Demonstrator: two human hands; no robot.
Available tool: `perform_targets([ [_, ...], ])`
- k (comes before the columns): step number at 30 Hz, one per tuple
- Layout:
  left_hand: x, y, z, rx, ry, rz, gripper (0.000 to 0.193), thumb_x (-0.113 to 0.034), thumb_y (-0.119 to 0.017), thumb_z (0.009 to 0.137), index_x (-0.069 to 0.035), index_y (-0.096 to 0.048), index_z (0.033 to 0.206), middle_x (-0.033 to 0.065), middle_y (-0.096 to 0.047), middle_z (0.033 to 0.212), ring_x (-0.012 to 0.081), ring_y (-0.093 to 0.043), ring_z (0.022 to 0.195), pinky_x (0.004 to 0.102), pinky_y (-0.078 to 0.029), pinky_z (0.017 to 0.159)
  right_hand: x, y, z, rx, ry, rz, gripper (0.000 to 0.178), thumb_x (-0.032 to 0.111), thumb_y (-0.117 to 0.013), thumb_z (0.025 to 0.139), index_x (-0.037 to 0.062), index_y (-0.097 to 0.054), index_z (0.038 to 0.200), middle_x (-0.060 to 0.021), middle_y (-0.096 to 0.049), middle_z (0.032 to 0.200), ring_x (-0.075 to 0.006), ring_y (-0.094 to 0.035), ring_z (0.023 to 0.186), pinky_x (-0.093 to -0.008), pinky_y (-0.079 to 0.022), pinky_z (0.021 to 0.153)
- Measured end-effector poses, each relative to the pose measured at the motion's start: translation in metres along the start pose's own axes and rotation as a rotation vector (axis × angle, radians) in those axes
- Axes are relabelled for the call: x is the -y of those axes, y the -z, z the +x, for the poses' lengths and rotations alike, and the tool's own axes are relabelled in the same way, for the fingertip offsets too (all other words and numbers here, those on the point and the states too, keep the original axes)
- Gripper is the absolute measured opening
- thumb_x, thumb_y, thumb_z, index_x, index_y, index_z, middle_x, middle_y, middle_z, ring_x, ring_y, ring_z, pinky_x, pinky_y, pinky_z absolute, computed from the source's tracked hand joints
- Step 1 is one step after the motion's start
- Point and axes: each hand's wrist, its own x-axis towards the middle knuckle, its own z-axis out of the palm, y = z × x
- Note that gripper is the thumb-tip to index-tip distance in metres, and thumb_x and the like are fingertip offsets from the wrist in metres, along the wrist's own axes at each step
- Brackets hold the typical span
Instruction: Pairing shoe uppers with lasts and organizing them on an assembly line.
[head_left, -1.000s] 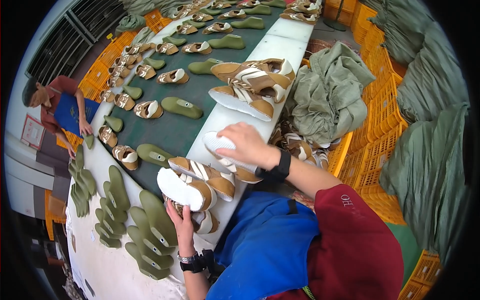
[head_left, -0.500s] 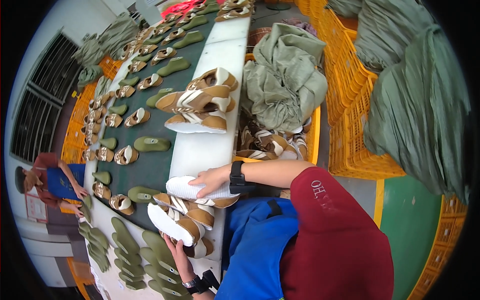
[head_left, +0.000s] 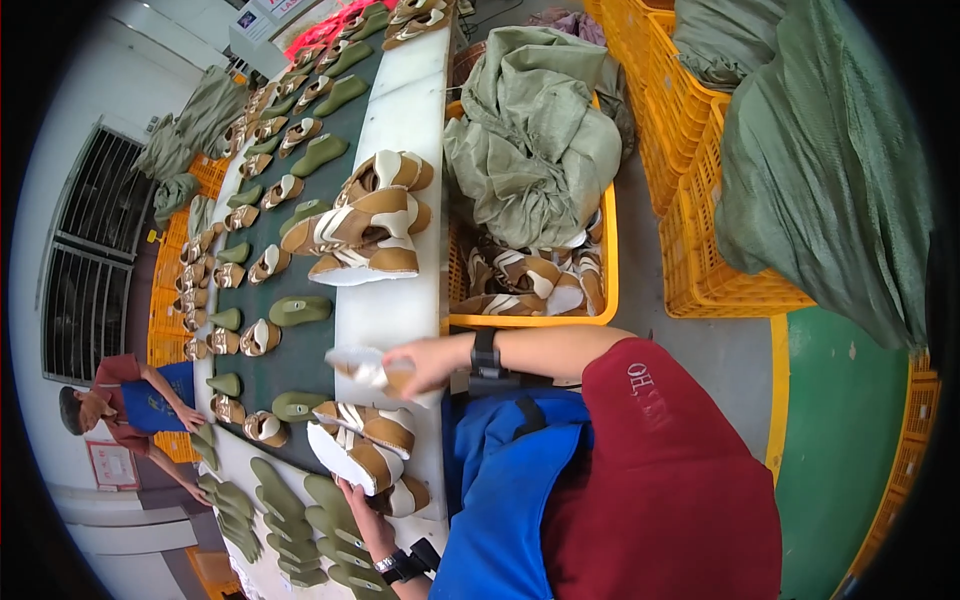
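- Head view, mid-frame: right hand [head_left: 428,364] is pinching the right end of a blurry shoe [head_left: 360,367], which pokes out leftward, long axis roughly left-right.
- Lower centre: left hand [head_left: 368,522] touches the white-soled shoe [head_left: 345,459], which slants away up-left. Can't tell if it's really gripping.
- Blurry one's way nearer the right hand.

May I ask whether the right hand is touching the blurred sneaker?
Touching: the head view shows the right hand gripping one end of the blurred sneaker.
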Motion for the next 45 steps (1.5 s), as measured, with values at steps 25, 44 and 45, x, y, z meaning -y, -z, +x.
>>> perform_targets([
  [25,-0.010,0.019,-0.003,-0.376,-0.163,0.103,0.058,-0.022,-0.050,0.091,0.003,-0.025,0.137,0.0181,-0.028,0.141,0.0229,-0.027,0.130,0.0316,-0.024,0.105,0.047,0.009,0.047,-0.183,0.303,-0.598,0.031,0.022,-0.061,0.080,0.0036,-0.060,0.104,-0.0153,-0.059,0.099,-0.0310,-0.056,0.093,-0.0353,-0.044,0.083],
  [44,0.051,0.033,0.010,-0.369,-0.155,0.445,0.046,-0.028,-0.049,0.090,0.003,-0.046,0.124,0.0217,-0.028,0.140,0.0310,-0.027,0.130,0.0357,-0.023,0.105,0.102,0.074,0.063,-0.307,0.090,-1.120,0.039,0.009,-0.058,0.062,0.0088,-0.058,0.100,-0.0132,-0.061,0.084,-0.0323,-0.060,0.080,-0.0416,-0.049,0.069],
  [45,0.052,0.034,0.011,-0.364,-0.157,0.433,0.046,-0.028,-0.048,0.090,0.003,-0.046,0.124,0.0214,-0.027,0.141,0.0307,-0.027,0.130,0.0356,-0.023,0.105,0.101,0.055,0.061,-0.173,0.001,-1.025,0.040,0.009,-0.059,0.061,0.0080,-0.057,0.101,-0.0126,-0.060,0.085,-0.0324,-0.059,0.082,-0.0422,-0.048,0.070],
])
